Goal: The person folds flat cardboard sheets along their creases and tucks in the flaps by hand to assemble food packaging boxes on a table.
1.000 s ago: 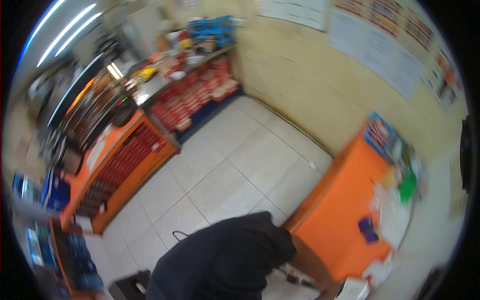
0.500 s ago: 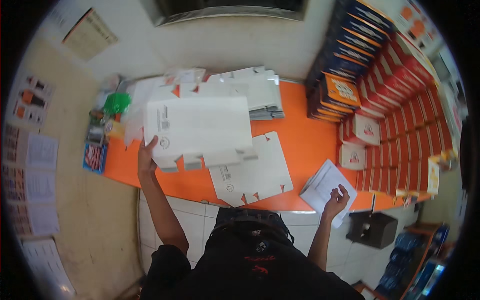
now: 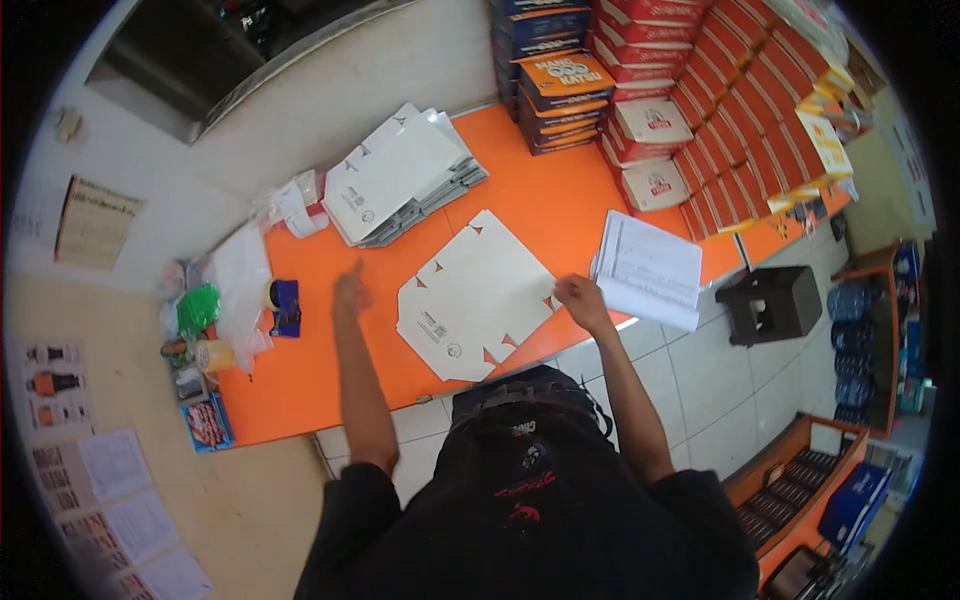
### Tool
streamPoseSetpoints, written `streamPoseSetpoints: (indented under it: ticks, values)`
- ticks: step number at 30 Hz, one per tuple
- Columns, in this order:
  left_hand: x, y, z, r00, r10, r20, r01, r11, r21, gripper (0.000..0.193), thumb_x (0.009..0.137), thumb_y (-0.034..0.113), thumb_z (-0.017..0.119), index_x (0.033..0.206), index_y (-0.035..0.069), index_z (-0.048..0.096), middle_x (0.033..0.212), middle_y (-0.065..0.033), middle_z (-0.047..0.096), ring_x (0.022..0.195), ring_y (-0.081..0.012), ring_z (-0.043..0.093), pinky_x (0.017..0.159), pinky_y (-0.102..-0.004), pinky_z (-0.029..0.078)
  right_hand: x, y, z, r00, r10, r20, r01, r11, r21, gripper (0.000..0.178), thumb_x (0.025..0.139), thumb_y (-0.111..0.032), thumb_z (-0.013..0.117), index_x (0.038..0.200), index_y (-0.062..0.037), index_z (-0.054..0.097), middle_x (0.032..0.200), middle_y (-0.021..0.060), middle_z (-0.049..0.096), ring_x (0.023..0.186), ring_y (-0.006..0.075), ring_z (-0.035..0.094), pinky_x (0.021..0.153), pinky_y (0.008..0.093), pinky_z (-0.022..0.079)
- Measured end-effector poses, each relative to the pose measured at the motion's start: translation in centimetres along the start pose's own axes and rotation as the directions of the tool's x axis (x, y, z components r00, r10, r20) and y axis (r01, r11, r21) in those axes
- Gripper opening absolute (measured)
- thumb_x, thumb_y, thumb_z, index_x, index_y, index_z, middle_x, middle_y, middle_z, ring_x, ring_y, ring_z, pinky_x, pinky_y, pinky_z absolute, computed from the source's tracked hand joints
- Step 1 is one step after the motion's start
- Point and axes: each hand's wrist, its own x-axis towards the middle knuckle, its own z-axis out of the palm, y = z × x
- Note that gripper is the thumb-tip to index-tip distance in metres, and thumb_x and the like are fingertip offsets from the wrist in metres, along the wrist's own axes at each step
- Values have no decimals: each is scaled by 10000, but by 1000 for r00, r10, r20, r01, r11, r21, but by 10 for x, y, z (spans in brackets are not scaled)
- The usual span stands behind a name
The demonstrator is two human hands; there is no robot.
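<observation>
Orange counter [image 3: 330, 385]: right hand [image 3: 577, 293] pinches flat carton's [image 3: 475, 297] edge; left hand [image 3: 350, 293] released.

Your left hand [image 3: 350, 295] hovers over orange table [image 3: 300, 385], just beside flat white carton blank [image 3: 472, 300]; right hand [image 3: 580, 297] touches blank's edge, near paper sheets [image 3: 650, 268].

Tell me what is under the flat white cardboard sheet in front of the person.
The flat cardboard sheet lies directly on the orange table. The right hand touches its right edge; the left hand is beside it. Whatever the sheet covers cannot be seen.
</observation>
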Motion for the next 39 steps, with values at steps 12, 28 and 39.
streamPoseSetpoints:
  ticks: [12,28,39]
  values:
    - [-93,-160,96,867,91,-490,166,874,456,675,747,379,724,1247,-4,482,1203,-266,449,1159,-388,452,958,-471,409,43,-3,61,926,364,-96,-335,681,-651,555,810,-392,662,1211,-39,511,1248,151,440,1189,344,421,919,538,427]
    - [-64,-174,76,835,162,-526,4,954,300,371,783,146,681,1092,-31,577,1028,-151,633,890,-253,629,759,-390,511,46,-15,49,898,439,-21,-402,801,-444,649,758,-368,716,1234,1,474,1273,157,419,1210,345,406,927,478,442]
    - [-63,-163,77,888,-66,-455,107,992,66,383,776,251,682,1041,-24,661,1023,-169,666,940,-284,639,806,-384,491,62,-6,57,864,500,-55,-467,756,-458,697,746,-422,718,1259,-30,454,1314,182,367,1235,363,354,931,519,409]
